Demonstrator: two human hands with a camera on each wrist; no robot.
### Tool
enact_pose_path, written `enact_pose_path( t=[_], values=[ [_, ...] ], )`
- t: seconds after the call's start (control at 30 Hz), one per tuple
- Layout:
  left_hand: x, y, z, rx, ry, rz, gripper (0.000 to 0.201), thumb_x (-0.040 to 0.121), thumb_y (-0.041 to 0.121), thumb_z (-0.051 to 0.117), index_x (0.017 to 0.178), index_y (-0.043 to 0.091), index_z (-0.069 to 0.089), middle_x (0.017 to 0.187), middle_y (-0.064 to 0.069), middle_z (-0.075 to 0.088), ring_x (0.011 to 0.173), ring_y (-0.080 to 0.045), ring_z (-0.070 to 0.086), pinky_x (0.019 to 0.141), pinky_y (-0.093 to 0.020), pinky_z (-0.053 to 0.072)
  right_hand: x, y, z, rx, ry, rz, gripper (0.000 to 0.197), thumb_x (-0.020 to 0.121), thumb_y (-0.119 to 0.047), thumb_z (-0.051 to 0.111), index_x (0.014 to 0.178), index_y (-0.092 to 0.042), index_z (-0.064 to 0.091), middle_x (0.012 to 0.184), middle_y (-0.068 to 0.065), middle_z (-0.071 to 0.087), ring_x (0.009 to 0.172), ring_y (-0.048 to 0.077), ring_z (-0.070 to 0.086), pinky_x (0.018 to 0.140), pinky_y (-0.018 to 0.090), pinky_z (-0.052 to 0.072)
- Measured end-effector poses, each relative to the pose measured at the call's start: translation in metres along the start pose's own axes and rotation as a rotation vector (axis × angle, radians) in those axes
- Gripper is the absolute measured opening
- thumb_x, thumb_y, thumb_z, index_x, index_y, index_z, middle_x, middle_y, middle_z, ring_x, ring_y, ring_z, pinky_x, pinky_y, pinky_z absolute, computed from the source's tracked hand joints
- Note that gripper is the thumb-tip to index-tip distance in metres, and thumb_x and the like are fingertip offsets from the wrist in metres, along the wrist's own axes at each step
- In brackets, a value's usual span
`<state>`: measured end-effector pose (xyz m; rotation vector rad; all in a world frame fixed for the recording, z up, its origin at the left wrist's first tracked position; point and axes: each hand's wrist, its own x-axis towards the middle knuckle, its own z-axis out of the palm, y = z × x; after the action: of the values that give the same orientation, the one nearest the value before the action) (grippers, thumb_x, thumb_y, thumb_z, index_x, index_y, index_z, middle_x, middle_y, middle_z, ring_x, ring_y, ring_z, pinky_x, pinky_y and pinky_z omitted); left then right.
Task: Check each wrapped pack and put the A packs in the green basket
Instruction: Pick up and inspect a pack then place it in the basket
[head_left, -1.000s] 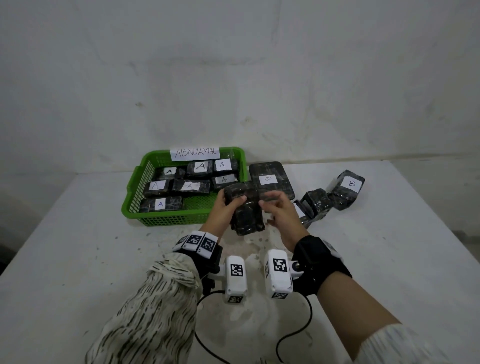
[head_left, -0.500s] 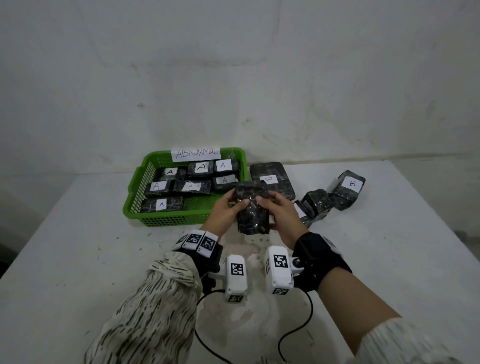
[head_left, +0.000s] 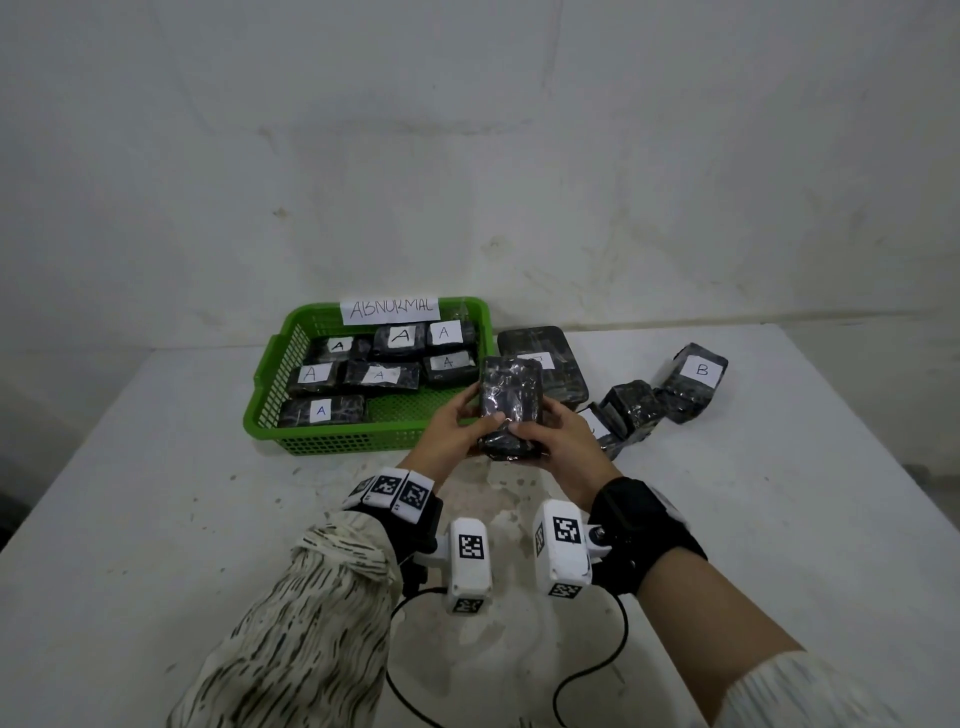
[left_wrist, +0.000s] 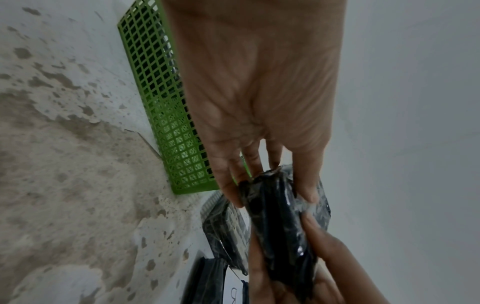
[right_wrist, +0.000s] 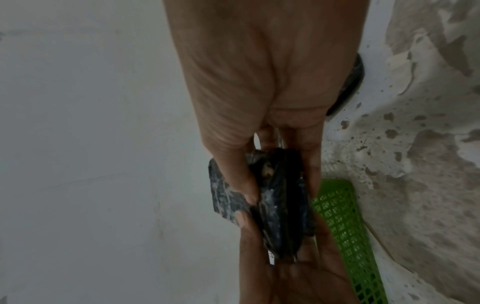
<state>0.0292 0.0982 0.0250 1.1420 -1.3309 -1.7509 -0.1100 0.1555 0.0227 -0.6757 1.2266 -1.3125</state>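
Observation:
Both hands hold one black wrapped pack (head_left: 510, 405) upright above the table, just right of the green basket (head_left: 332, 441). My left hand (head_left: 457, 431) grips its left edge, thumb on the front; my right hand (head_left: 550, 436) grips the right edge the same way. No label shows on the face turned to me. The left wrist view shows the pack (left_wrist: 283, 226) edge-on between thumb and fingers, and in the right wrist view the pack (right_wrist: 280, 201) is pinched likewise. Several packs marked A (head_left: 322, 410) lie in the basket, which carries a card reading ABNORMAL (head_left: 390, 309).
A larger black pack (head_left: 550, 358) lies flat behind the held one. To the right stand a pack marked B (head_left: 696, 379) and two more dark packs (head_left: 631, 405) on the white table (head_left: 156, 519). A wall rises behind the table. Cables trail near the front edge.
The pack has been turned from a tilted hold in the left hand to upright between both hands. The right hand came in and took its right edge; both rose slightly.

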Motion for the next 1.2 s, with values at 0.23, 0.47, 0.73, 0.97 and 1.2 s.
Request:
enact_pose_path(
  t=[0.23,0.47,0.73,0.97,1.2],
  values=[
    [-0.002,-0.003,-0.003,0.102,0.041,0.15,0.067,0.081,-0.009,0.061,0.13,0.032,0.039,0.125,-0.007,0.047,0.121,-0.032,0.048,0.089,-0.048,0.051,0.0,-0.003,0.001,0.024,-0.026,0.047,0.035,0.095,-0.025,0.057,0.129,-0.021,0.052,0.116,0.007,0.062,0.105,0.026,0.062,0.079,0.044,0.057],
    [-0.008,0.013,0.001,-0.03,0.011,0.014,0.028,0.098,0.015,0.043,0.123,0.027,0.049,0.112,-0.003,0.06,0.105,-0.026,0.057,0.085,-0.044,0.049,0.0,-0.004,-0.001,-0.075,-0.019,0.099,0.009,0.096,-0.03,0.054,0.102,-0.023,0.055,0.113,0.003,0.058,0.097,0.019,0.058,0.073,0.044,0.056],
    [-0.003,0.017,0.006,0.14,0.011,0.087,0.025,0.09,0.022,0.06,0.108,0.038,0.054,0.12,-0.008,0.058,0.115,-0.026,0.056,0.094,-0.052,0.048,-0.001,-0.007,0.003,-0.218,-0.047,0.139,0.043,0.085,-0.026,0.071,0.12,-0.023,0.046,0.119,0.009,0.055,0.104,0.017,0.058,0.079,0.047,0.055],
    [-0.005,0.019,0.003,0.133,-0.071,0.033,0.043,0.09,0.013,0.058,0.127,0.034,0.049,0.12,-0.004,0.058,0.115,-0.023,0.055,0.103,-0.048,0.043,0.002,-0.008,-0.001,-0.234,-0.047,0.152,0.066,0.083,-0.029,0.072,0.14,-0.023,0.039,0.12,0.006,0.062,0.107,0.028,0.062,0.09,0.05,0.052],
    [-0.007,0.021,0.005,0.042,-0.006,0.011,0.059,0.091,0.008,0.055,0.143,0.026,0.035,0.126,-0.014,0.058,0.105,-0.024,0.06,0.09,-0.042,0.051,0.001,-0.002,0.004,-0.129,-0.093,0.085,0.062,0.084,-0.008,0.069,0.139,-0.015,0.042,0.113,0.013,0.065,0.095,0.027,0.067,0.08,0.042,0.055]
  ],
)
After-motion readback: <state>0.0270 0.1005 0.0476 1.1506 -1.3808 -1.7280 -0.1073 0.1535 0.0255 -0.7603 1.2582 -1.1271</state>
